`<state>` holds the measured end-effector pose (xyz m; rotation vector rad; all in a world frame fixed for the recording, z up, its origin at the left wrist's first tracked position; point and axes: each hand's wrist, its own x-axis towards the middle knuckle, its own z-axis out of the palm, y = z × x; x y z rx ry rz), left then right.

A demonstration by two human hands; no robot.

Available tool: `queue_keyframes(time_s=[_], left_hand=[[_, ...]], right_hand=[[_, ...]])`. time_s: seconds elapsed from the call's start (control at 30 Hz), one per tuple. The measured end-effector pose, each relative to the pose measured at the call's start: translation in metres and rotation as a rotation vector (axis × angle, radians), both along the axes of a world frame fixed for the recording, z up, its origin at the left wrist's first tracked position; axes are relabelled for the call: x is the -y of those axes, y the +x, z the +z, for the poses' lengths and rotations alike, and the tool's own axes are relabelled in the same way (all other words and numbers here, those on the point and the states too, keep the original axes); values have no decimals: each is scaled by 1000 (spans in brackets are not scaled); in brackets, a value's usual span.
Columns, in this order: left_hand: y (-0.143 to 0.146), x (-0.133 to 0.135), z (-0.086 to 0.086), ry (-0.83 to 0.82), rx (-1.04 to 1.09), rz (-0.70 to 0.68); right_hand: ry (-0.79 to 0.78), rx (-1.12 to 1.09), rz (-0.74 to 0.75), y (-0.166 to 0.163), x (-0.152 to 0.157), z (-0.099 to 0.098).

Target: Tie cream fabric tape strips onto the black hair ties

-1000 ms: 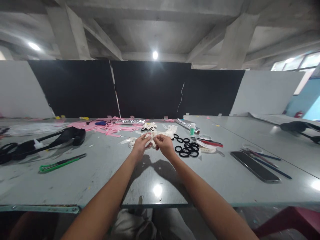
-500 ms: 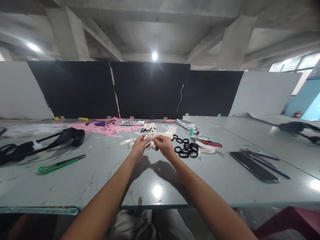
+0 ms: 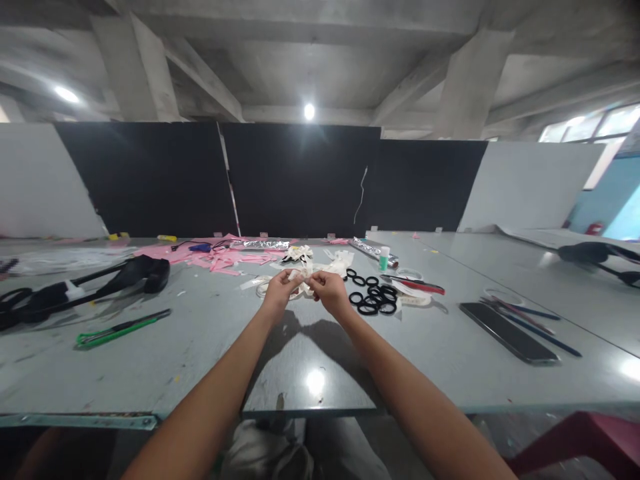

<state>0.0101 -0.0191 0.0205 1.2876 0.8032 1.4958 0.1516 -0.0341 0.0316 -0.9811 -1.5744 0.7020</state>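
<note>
My left hand point(image 3: 281, 292) and my right hand point(image 3: 326, 288) meet above the table, fingers pinched on a cream fabric strip point(image 3: 301, 275) between them. The strip's exact shape is partly hidden by my fingers. Just behind lies a bunched cream ribbon piece point(image 3: 299, 253), and to its right a heap of cream strips point(image 3: 341, 261). Coiled pale cord or tape point(image 3: 261, 285) rests beside my left hand. Several black rings point(image 3: 373, 299), like hair ties, lie in a pile to the right of my right hand.
Pink scraps point(image 3: 220, 253) and foil point(image 3: 263, 245) lie at the back. A glue stick point(image 3: 384, 258), red-handled scissors point(image 3: 417, 285) and a phone point(image 3: 507, 332) are to the right. On the left are a green cutter point(image 3: 123, 329) and a black strapped item point(image 3: 145, 273).
My hands stay in nearly the same place. The fingers and the cream strip between them have shifted slightly.
</note>
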Motion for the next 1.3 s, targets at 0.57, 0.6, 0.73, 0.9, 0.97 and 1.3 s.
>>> queue_keyframes(time_s=[0.57, 0.6, 0.73, 0.9, 0.97, 1.3], left_hand=[[2, 15, 17, 64, -105, 51], [3, 20, 22, 108, -116, 91], [2, 59, 52, 526, -265, 617], [2, 135, 63, 901, -547, 640], [4, 155, 57, 894, -578, 601], [-4, 179, 43, 805, -595, 548]], right_hand=[[26, 80, -113, -5, 17, 20], [45, 88, -124, -4, 22, 27], [112, 114, -175, 3, 61, 56], [151, 88, -203, 4, 139, 65], [132, 65, -212, 1, 162, 62], [16, 22, -101, -5, 180, 53]])
